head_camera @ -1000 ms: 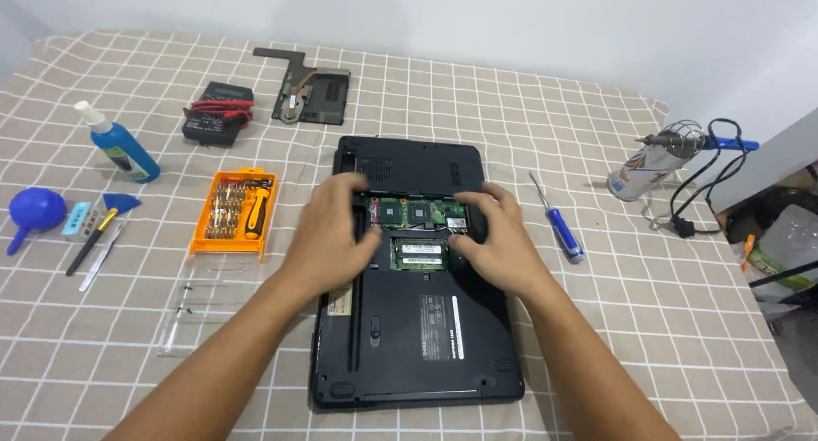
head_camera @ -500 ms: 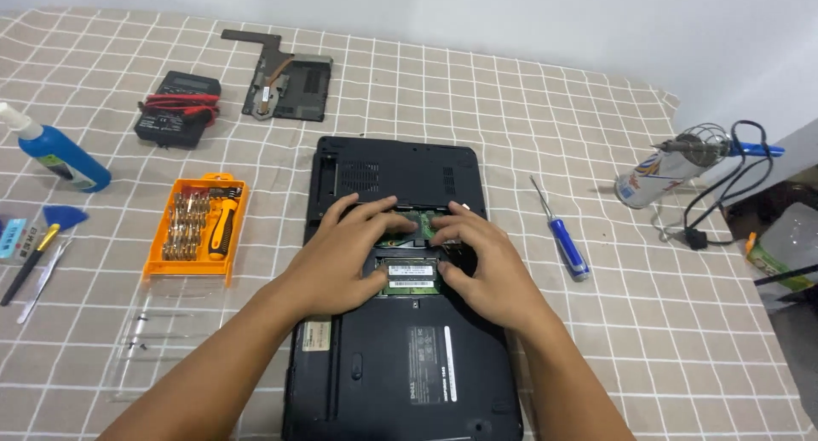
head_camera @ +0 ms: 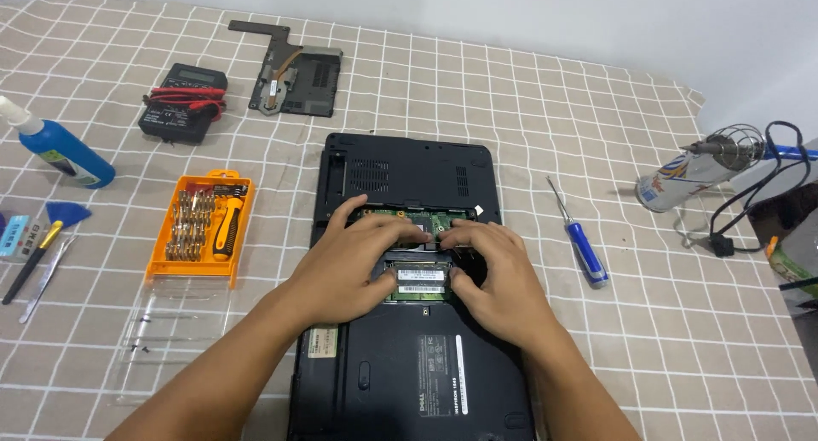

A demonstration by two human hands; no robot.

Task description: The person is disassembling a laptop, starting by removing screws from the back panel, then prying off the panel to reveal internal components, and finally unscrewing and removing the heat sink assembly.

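Note:
A black laptop [head_camera: 400,168] lies upside down on the checked cloth with its bottom bay uncovered, showing a green circuit board [head_camera: 409,213] and a memory module [head_camera: 421,282]. My left hand [head_camera: 349,266] rests over the left side of the bay, fingers reaching onto the board and thumb at the module's left edge. My right hand [head_camera: 498,275] mirrors it on the right, fingertips meeting the left hand's over the board and thumb at the module's right edge. Neither hand holds anything loose.
An orange screwdriver-bit case [head_camera: 202,228] with its clear lid [head_camera: 170,343] sits to the left. Farther left are a blue bottle [head_camera: 60,151], a brush and tweezers [head_camera: 38,258]. A multimeter [head_camera: 183,115] and the removed cover [head_camera: 294,70] lie behind. A blue screwdriver [head_camera: 584,241] and a soldering iron stand [head_camera: 707,164] are at the right.
Both hands have drawn together over the open bay, fingertips now meeting above the module. The view has shifted, so the laptop sits lower and more central.

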